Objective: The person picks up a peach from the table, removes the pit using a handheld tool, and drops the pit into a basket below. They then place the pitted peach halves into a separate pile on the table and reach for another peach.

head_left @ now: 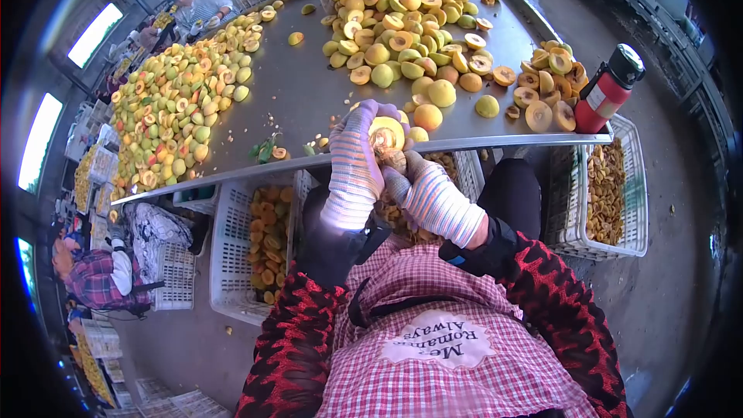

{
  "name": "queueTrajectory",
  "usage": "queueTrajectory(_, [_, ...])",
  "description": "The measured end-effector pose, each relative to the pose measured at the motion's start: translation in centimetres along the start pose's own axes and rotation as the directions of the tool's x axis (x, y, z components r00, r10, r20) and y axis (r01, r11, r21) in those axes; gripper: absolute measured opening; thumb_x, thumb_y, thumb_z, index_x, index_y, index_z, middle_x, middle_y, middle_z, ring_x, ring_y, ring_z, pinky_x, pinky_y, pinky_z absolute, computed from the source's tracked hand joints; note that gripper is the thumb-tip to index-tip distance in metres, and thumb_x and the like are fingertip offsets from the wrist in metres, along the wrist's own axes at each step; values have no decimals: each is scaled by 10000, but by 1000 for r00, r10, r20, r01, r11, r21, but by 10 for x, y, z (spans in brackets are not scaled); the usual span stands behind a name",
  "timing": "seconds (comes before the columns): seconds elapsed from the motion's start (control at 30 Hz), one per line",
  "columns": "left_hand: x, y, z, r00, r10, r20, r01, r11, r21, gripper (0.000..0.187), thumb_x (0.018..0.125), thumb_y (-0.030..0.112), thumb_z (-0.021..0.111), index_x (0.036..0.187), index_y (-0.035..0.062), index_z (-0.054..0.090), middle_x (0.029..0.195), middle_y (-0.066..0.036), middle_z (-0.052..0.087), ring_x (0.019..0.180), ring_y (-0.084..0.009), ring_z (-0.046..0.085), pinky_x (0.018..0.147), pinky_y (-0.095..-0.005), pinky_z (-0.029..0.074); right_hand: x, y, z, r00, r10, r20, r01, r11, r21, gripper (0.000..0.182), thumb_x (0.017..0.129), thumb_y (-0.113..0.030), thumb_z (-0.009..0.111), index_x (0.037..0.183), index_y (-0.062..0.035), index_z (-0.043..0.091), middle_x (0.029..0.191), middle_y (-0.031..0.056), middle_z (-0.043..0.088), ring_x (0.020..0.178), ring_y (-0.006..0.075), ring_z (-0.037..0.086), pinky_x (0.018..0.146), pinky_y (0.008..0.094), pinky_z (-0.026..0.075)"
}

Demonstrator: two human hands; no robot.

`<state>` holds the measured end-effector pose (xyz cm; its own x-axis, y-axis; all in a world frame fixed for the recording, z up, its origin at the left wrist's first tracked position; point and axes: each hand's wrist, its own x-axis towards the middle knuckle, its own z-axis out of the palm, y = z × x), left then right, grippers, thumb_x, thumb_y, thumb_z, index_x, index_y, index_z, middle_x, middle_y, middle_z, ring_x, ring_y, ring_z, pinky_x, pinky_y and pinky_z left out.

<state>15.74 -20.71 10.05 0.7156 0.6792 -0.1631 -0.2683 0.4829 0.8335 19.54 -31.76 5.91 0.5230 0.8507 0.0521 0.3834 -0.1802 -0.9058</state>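
Observation:
My left hand (354,162), in a striped knit glove, is wrapped round a halved peach (387,131), its cut face turned up toward me. The peach's middle looks brown and rough. My right hand (443,200), gloved the same way, is closed with its fingertips against the peach's lower edge. What sits in those fingers is hidden; a brownish patch shows at their tips. Both hands are just in front of the metal table's (290,77) near edge, above my lap. Loose peaches (428,117) lie on the table right behind them.
Peach heaps lie at the table's left (182,112) and back (395,23). By the right corner are cut halves (551,81) and a red bottle (609,91). Fruit-filled crates (232,263) (636,209) stand below. A co-worker in a plaid shirt (101,279) is at left, another person (203,11) behind.

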Motion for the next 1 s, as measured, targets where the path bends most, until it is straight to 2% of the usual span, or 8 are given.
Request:
queueTrajectory(0.17, [23,-4,-3,988,-150,-29,150,989,2,243,887,254,539,845,23,602,823,-94,619,720,-217,641,653,-331,550,18,10,-8,995,-50,-88,43,996,-76,331,903,-238,570,1079,36,511,690,110,606,509,231,584,456,321,463])
queueTrajectory(0.27, [32,-1,-16,970,-234,60,226,967,117,280,932,259,504,1095,43,577,1007,-102,621,918,-216,632,792,-361,550,24,14,-19,999,-42,4,42,983,-179,302,856,-222,622,1010,25,540,775,202,625,768,385,615,650,427,485])
queueTrajectory(0.5, [37,11,-20,907,-386,171,319,892,320,296,917,315,523,914,30,603,937,-92,607,848,-198,619,780,-335,533,33,6,-51,984,-75,162,138,896,-421,331,850,-274,641,1021,-8,544,768,186,628,742,370,622,655,421,487])
queueTrajectory(0.53, [38,7,-24,936,-170,309,-7,867,498,294,923,312,513,905,32,601,932,-71,600,852,-181,614,810,-295,513,33,6,-49,986,-101,136,143,927,-347,332,853,-269,638,1031,-6,541,775,187,628,746,373,620,657,418,487])
queueTrajectory(0.67, [36,-3,-24,961,-254,106,241,963,122,254,919,281,523,889,43,606,883,-55,614,822,-171,621,752,-289,512,31,22,-28,989,-141,45,146,979,-141,332,863,-246,630,1060,3,534,806,190,631,771,379,616,670,406,485])
queueTrajectory(0.87, [38,-2,-23,959,-281,-41,282,931,232,279,897,294,551,825,38,635,807,-82,629,695,-197,636,655,-311,532,29,34,-5,996,-80,28,83,981,-173,339,875,-199,613,1124,9,513,859,162,647,795,316,628,708,374,494])
queueTrajectory(0.97, [45,0,-27,948,-317,-17,307,901,306,220,852,214,602,954,19,600,867,-103,637,733,-214,645,652,-351,557,30,19,-1,992,-126,23,119,970,213,333,889,-245,553,1083,23,517,830,215,639,771,345,643,691,402,492])
queueTrajectory(1.0, [45,-2,-31,956,-287,57,264,929,258,224,848,223,604,935,17,595,874,-106,634,735,-215,643,640,-355,565,19,-3,-16,954,219,202,-265,935,235,311,896,-241,547,1059,24,536,826,193,640,769,314,642,694,390,485])
